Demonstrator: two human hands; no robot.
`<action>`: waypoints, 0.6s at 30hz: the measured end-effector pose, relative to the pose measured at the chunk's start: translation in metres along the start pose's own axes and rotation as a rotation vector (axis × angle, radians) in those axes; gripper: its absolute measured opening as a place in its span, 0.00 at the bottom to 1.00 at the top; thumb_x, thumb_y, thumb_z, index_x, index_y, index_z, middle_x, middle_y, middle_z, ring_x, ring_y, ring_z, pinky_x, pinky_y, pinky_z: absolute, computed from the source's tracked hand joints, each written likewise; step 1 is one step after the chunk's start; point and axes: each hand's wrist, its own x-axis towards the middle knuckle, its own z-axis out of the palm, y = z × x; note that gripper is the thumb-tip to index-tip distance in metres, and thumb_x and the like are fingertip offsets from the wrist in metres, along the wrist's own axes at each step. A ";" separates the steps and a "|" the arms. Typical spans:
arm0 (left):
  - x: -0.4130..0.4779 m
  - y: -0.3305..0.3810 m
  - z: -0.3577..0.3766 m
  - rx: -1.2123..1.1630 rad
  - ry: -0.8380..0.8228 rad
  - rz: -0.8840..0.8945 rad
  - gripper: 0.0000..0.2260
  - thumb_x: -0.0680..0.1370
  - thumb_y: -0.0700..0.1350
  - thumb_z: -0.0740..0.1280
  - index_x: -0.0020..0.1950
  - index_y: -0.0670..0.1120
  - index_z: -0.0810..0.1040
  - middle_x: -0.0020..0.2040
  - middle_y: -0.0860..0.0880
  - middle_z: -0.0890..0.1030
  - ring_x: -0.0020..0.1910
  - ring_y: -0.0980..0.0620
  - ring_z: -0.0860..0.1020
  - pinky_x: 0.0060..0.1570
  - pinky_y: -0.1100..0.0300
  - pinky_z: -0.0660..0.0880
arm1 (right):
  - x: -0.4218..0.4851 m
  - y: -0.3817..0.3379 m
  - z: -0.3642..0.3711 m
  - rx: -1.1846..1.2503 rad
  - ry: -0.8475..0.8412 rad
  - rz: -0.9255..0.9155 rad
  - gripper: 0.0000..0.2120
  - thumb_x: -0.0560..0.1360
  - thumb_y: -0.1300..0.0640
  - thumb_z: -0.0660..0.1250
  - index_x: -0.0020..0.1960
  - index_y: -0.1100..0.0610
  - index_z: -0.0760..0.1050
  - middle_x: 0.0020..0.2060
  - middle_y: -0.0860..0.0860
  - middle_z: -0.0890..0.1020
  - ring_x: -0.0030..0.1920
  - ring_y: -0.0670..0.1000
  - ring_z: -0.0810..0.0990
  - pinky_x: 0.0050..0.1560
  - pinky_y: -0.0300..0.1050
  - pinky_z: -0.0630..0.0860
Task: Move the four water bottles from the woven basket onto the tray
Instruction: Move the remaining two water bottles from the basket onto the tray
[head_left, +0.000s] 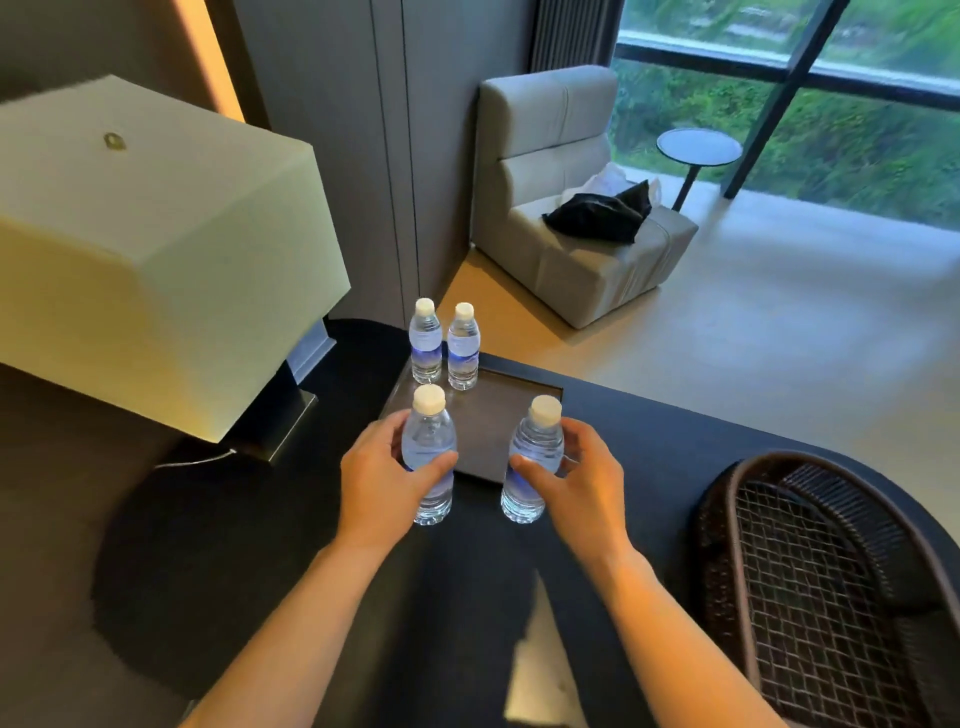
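Observation:
Two clear water bottles with white caps (426, 340) (463, 347) stand upright side by side at the far left corner of the dark rectangular tray (519, 405). My left hand (382, 480) grips a third bottle (429, 441) upright near the tray's front left. My right hand (576, 480) grips a fourth bottle (535, 457), slightly tilted, at the tray's front edge. Both held bottles hang in front of the tray's near rim. The woven basket (821, 571) sits at the right on the dark tabletop, and no bottle shows inside it.
A large cream lamp shade (150, 249) on a metal base stands at the left of the dark tabletop (260, 545). Beyond the table are a grey armchair (566, 208) with dark cloth, a small round side table (698, 148) and a big window.

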 end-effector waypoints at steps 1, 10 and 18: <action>0.012 -0.006 -0.002 0.011 0.000 0.002 0.26 0.67 0.46 0.82 0.63 0.50 0.80 0.56 0.53 0.83 0.54 0.57 0.82 0.51 0.68 0.77 | 0.010 -0.001 0.011 -0.003 -0.002 0.005 0.26 0.70 0.53 0.82 0.61 0.41 0.72 0.55 0.40 0.82 0.53 0.42 0.83 0.54 0.36 0.77; 0.124 -0.070 -0.001 -0.006 -0.016 -0.032 0.24 0.67 0.45 0.82 0.60 0.50 0.79 0.55 0.53 0.81 0.54 0.54 0.81 0.55 0.56 0.80 | 0.092 0.001 0.111 -0.095 0.048 0.056 0.27 0.70 0.51 0.82 0.63 0.43 0.71 0.55 0.40 0.78 0.56 0.43 0.79 0.59 0.42 0.77; 0.182 -0.116 0.031 0.010 -0.091 -0.037 0.27 0.67 0.47 0.82 0.62 0.48 0.77 0.58 0.50 0.80 0.56 0.52 0.80 0.55 0.59 0.79 | 0.142 0.021 0.166 -0.123 0.058 0.117 0.26 0.72 0.54 0.81 0.64 0.47 0.71 0.55 0.42 0.79 0.52 0.41 0.79 0.56 0.36 0.76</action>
